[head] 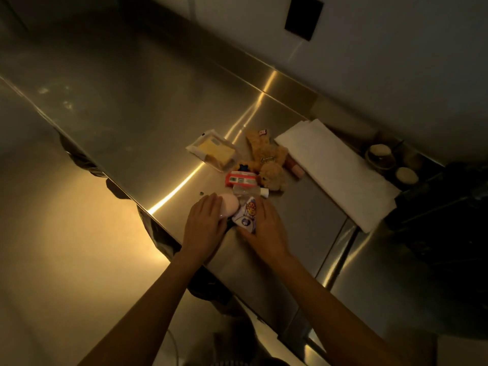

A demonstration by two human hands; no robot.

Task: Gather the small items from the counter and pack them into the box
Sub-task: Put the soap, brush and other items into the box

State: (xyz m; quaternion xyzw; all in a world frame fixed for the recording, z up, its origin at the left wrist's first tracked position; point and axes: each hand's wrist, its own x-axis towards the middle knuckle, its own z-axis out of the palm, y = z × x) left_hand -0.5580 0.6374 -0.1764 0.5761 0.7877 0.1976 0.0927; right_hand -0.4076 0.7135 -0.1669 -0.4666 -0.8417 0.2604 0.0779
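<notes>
Small items lie in a cluster on the steel counter (148,122). My left hand (204,221) rests with straight fingers on a pink egg-shaped thing (230,204). My right hand (265,228) lies flat against a white printed packet (247,216). Beyond them lie a clear small bottle with a white cap (249,192), a red and white pack (240,178), a tan plush bear (269,165), a bagged yellow pad (214,150) and a pink tube (295,166). A flat white box (340,170) lies to the right of the cluster.
Two round jars (380,154) stand past the white box at the right, next to a dark appliance (449,207). A black plate (303,17) is on the wall behind. The counter's near edge runs diagonally under my forearms.
</notes>
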